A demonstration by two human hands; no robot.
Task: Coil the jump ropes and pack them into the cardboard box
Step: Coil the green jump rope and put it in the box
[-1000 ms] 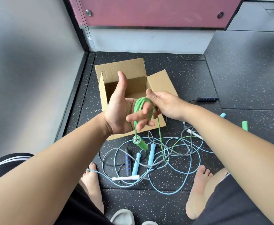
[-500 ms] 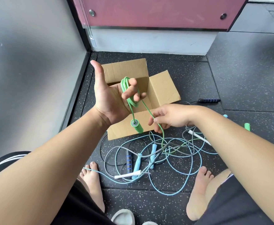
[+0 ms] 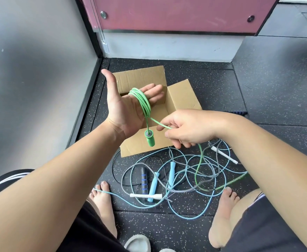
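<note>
Coil of green jump rope [image 3: 142,104] hangs round my left hand [image 3: 125,113], fingers straight; its handle [image 3: 150,138] dangles below the palm. My right hand [image 3: 189,128] pinches the free cord just right of and below the coil. Slack drops into the tangle of blue and grey ropes [image 3: 172,171]; I judge a snag likely. The open cardboard box [image 3: 183,95] lies directly beyond both hands.

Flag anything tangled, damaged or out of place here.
The ropes on the floor lie in one tangled heap, and the green rope trails through it, so coiling may snag. Nothing looks damaged.
</note>
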